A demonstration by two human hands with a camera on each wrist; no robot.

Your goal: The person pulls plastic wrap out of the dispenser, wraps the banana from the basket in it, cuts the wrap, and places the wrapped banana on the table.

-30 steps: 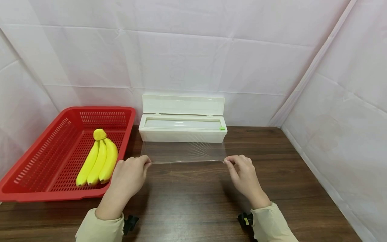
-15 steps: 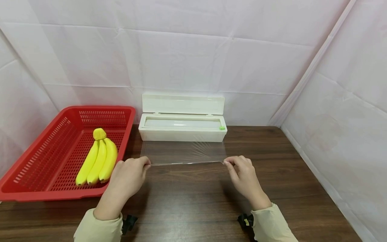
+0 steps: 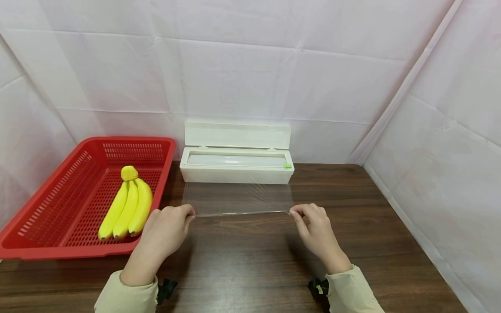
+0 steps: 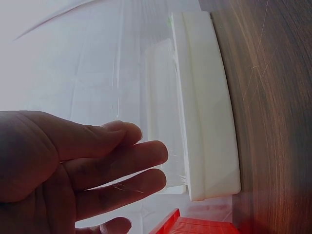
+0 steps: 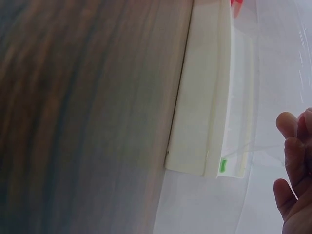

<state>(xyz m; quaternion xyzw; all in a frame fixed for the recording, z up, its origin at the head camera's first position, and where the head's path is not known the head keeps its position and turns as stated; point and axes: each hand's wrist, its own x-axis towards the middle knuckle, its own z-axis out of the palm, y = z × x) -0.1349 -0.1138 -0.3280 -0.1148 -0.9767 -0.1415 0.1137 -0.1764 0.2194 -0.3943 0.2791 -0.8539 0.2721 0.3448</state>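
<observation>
Clear film [image 3: 242, 202] stretching between two hands in front of a white box [image 3: 236, 176]

Nearer the viewer than the box, the left hand [image 3: 166, 230] is pinching one corner of the film between thumb and forefinger, its other fingers spreading loosely. The right hand [image 3: 315, 230] is pinching the other corner the same way. The single sheet is running from the box's front to both hands, creasing slightly. Two pale sleeves [image 3: 127, 295] are covering the forearms. The box's one lid [image 3: 237, 134] is standing open behind it, and one green tab [image 3: 288, 166] is sitting at its right end. Left of the box, one red basket [image 3: 39, 253] is holding one bunch of three bananas [image 3: 129, 208]. Behind the box, faint lettering is showing on the white sheeting [image 3: 332, 87], too dim for reading.
</observation>
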